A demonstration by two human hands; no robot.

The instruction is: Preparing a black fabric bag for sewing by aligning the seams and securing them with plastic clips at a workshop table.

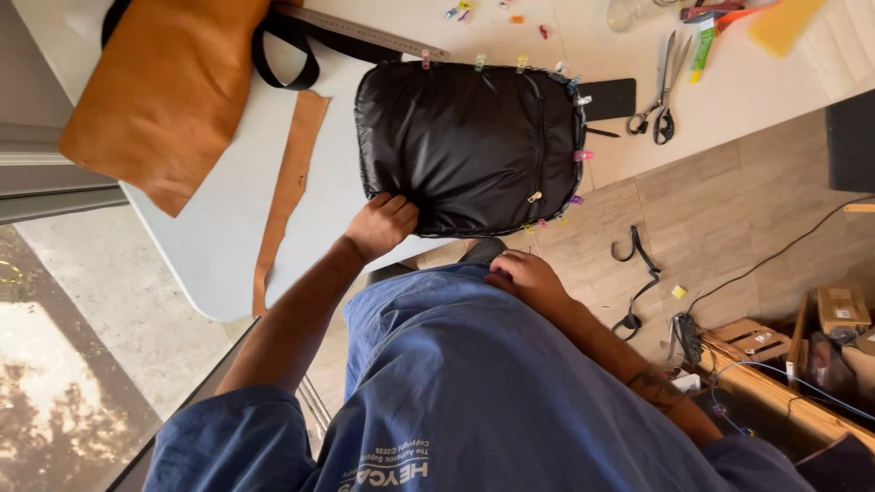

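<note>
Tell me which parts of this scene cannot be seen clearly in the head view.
- Left hand fingertips: tucked under the black padded bag.
- Right hand palm: turned away against the blue shirt.
- Brown leather piece: cut off by top edge.
- Clips: too small for detail.

We see pale grey worktable (219, 228) filling far left. Wood-look plank floor (729, 210) spreads right. Stone-toned paving (118, 310), sunlit patch at near left, beyond metal door track (55, 187). Wooden crates (775, 364) stand near right, with black cable (784, 246) trailing across floor.
</note>
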